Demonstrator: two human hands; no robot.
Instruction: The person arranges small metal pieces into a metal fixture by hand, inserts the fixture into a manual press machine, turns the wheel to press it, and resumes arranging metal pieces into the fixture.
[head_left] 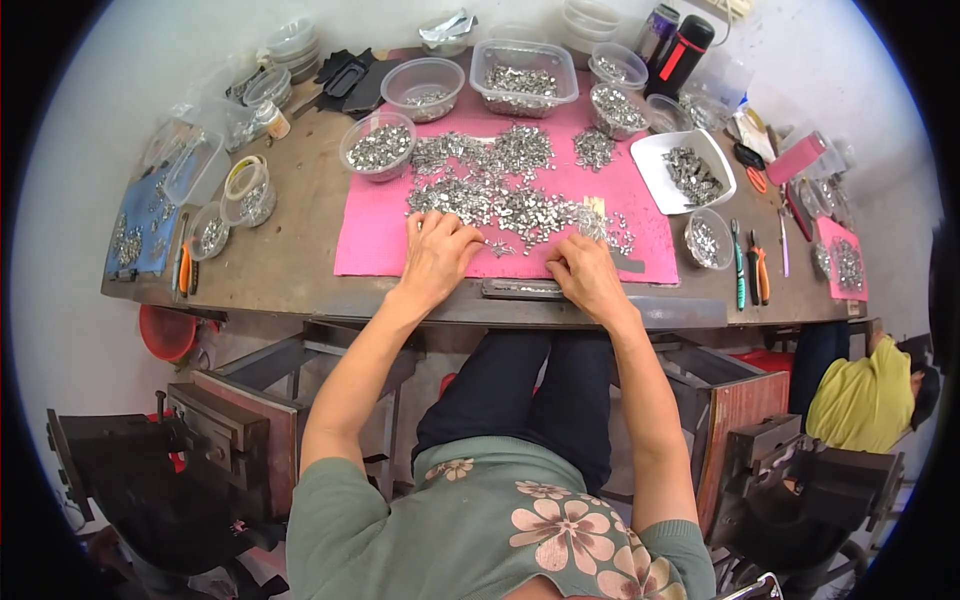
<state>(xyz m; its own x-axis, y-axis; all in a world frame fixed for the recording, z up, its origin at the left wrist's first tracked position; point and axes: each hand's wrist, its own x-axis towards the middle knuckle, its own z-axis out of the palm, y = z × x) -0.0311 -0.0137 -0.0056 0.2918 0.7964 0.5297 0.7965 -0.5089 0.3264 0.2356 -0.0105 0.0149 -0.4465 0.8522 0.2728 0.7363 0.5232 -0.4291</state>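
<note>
My left hand (440, 255) rests at the near left side of a spread of small silvery metal pieces (530, 215). Its fingers are bent, with thumb and forefinger together; anything between them is too small to make out. My right hand (588, 272) is pinched closed just above the right end of a narrow dark metal bar (522, 289), and what it holds is hidden. That bar lies along the front edge of a pink mat (375, 240). A small grey flat strip (630, 265) lies beside my right hand.
Behind the pile stand a round plastic bowl (378, 172) and a rectangular tub (525, 107), both with metal pieces. A white tray (650, 152) sits at the right, near orange-handled pliers (763, 275) and a green toothbrush (739, 265). At far right is a person in yellow (855, 400).
</note>
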